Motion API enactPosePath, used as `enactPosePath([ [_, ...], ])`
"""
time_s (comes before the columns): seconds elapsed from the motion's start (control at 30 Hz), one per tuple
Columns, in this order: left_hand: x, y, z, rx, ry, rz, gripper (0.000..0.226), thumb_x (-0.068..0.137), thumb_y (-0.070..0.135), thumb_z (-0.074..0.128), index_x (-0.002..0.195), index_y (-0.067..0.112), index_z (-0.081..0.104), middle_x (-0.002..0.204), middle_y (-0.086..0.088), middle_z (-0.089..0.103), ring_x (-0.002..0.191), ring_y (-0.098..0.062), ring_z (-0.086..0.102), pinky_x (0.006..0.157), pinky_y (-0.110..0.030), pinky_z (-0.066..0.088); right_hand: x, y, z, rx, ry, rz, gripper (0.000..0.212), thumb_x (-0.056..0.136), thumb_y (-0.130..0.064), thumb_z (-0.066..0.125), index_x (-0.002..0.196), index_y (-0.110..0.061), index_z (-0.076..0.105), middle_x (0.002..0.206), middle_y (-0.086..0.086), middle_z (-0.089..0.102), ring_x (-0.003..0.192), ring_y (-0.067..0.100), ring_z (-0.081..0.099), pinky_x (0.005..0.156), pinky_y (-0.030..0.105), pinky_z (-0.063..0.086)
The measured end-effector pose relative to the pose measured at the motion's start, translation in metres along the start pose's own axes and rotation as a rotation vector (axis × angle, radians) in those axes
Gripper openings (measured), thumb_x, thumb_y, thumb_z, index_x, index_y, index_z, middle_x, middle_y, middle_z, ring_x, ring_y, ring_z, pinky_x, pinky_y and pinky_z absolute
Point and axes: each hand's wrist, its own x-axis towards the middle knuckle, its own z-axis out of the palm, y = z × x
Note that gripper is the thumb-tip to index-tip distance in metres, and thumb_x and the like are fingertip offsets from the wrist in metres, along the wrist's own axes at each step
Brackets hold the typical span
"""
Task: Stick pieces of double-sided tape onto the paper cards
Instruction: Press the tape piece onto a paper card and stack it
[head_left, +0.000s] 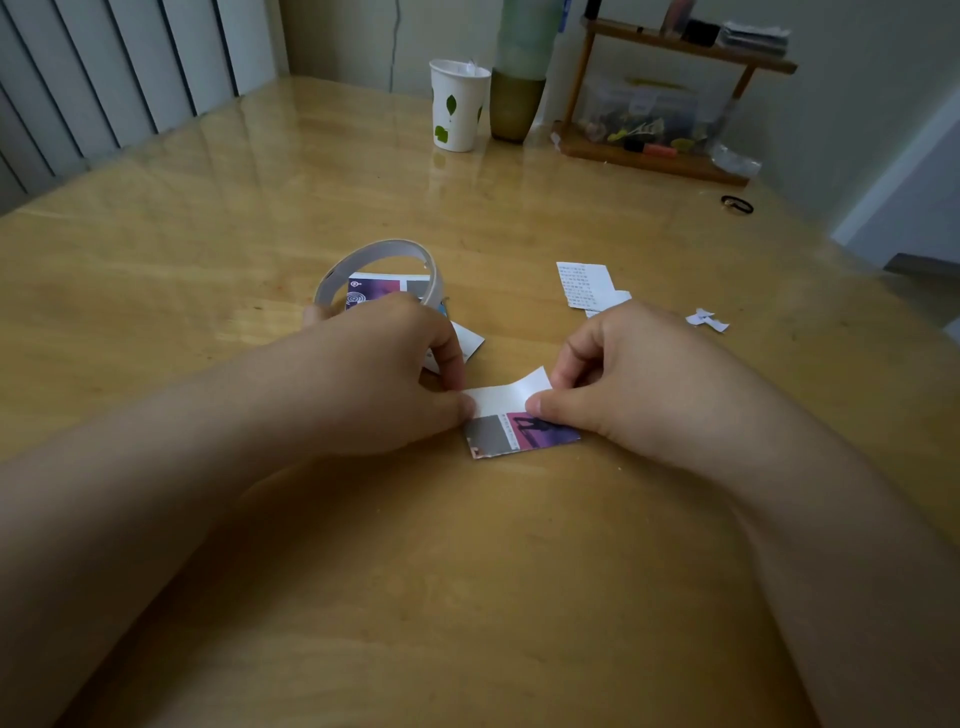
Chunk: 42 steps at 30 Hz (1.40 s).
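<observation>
Nearest the camera, a card (519, 434) lies flat on the table (467, 571), printed side up, grey on its left and purple on its right. Across its far edge runs a white strip of tape (506, 397). The left hand (395, 374) presses thumb and forefinger together on the strip's left end, at the card's corner. The right hand (634, 374) pinches the right end, which curls up off the card. So the step in hand looks like laying one piece down: the left end seems anchored and the right end is not yet flat.

The next move, as I judge it, calls for lowering the lifted end along the card's edge and smoothing it from left to right, keeping the strip square to the edge so no wrinkle forms (the card is light and may slide unless pinned).

Just behind the left hand sits one tape roll (382, 273), with a second printed card (379, 291) lying inside its ring, and a white corner of paper (470, 343) shows beside the knuckles. Farther right lie two overlapping printed slips (587, 286) and a small cluster of scraps (706, 318). At the far edge stand one cup (458, 106) and a wooden rack (660, 150).
</observation>
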Motion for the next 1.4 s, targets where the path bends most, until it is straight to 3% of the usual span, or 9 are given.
enactPosePath([
  [0.33,-0.002,0.005,0.004,0.059,0.040,0.012,0.028,0.073,0.058,0.061,0.078,0.032,0.052,0.083,0.018,0.045,0.076,0.010,0.039,0.088,-0.027,0.018,-0.004,0.001,-0.001,-0.023,0.019,-0.034,0.022,0.074,-0.039,0.076,0.067,-0.023,0.063,0.062,-0.010,0.059,0.054,0.002,0.050,0.044,0.012,0.035],
  [0.5,-0.003,0.008,0.001,0.053,0.021,0.012,0.025,0.075,0.058,0.058,0.077,0.035,0.047,0.087,0.018,0.042,0.079,0.001,0.041,0.087,-0.028,0.021,-0.005,0.000,-0.006,0.099,-0.012,-0.013,0.023,0.075,-0.040,0.074,0.066,-0.024,0.060,0.050,-0.016,0.056,0.043,-0.007,0.047,0.039,0.008,0.032],
  [0.63,-0.003,0.007,-0.003,-0.024,0.004,-0.003,0.027,0.073,0.061,0.057,0.086,0.038,0.054,0.091,0.018,0.052,0.087,-0.002,0.048,0.088,-0.030,0.030,-0.003,0.001,-0.008,0.209,-0.003,0.010,0.020,0.073,-0.041,0.075,0.071,-0.024,0.066,0.067,-0.010,0.069,0.051,-0.003,0.051,0.049,0.014,0.037],
  [0.7,-0.003,0.006,-0.006,-0.096,0.005,-0.013,0.031,0.072,0.061,0.056,0.090,0.036,0.057,0.083,0.020,0.055,0.081,0.001,0.052,0.082,-0.026,0.036,-0.002,0.001,-0.009,0.317,0.031,-0.022,0.020,0.073,-0.036,0.077,0.064,-0.023,0.065,0.061,-0.011,0.066,0.050,-0.003,0.051,0.053,0.017,0.039],
  [0.83,-0.001,0.003,-0.010,-0.344,0.090,-0.009,0.030,0.068,0.058,0.054,0.072,0.030,0.062,0.050,0.022,0.050,0.045,0.000,0.046,0.043,-0.013,0.029,-0.001,0.001,-0.009,0.610,0.123,-0.109,0.017,0.074,-0.024,0.077,0.067,-0.014,0.065,0.069,0.002,0.073,0.063,0.011,0.063,0.067,0.030,0.047],
  [0.97,0.002,-0.002,-0.009,-0.604,0.227,0.022,0.024,0.077,0.045,0.061,0.068,0.023,0.065,0.051,0.008,0.042,0.048,-0.010,0.035,0.052,-0.028,0.028,0.001,0.000,-0.007,0.794,0.223,-0.155,0.015,0.068,-0.021,0.077,0.063,-0.017,0.063,0.064,0.001,0.069,0.065,0.016,0.063,0.071,0.037,0.051],
  [1.07,0.001,-0.001,-0.012,-0.681,0.245,0.048,0.015,0.080,0.039,0.063,0.073,0.026,0.066,0.059,-0.003,0.047,0.055,-0.015,0.040,0.056,-0.032,0.030,0.002,-0.001,-0.007,0.904,0.242,-0.178,0.014,0.076,-0.013,0.072,0.066,-0.014,0.064,0.061,-0.001,0.069,0.059,0.008,0.064,0.065,0.025,0.054],
  [1.13,0.000,0.000,-0.013,-0.705,0.249,0.062,0.016,0.082,0.037,0.063,0.073,0.024,0.066,0.059,-0.004,0.049,0.053,-0.013,0.041,0.056,-0.029,0.031,0.002,-0.002,-0.006,0.947,0.265,-0.196,0.016,0.078,-0.011,0.071,0.064,-0.013,0.064,0.059,-0.003,0.068,0.055,0.005,0.062,0.059,0.019,0.052],
  [1.4,-0.002,0.000,-0.014,-0.767,0.250,0.067,0.027,0.085,0.030,0.063,0.065,0.013,0.066,0.048,0.007,0.040,0.036,-0.003,0.032,0.038,-0.012,0.023,0.000,-0.006,-0.003,0.955,0.334,-0.184,0.019,0.076,-0.013,0.074,0.059,-0.016,0.065,0.064,0.003,0.071,0.058,0.011,0.063,0.069,0.032,0.051],
])
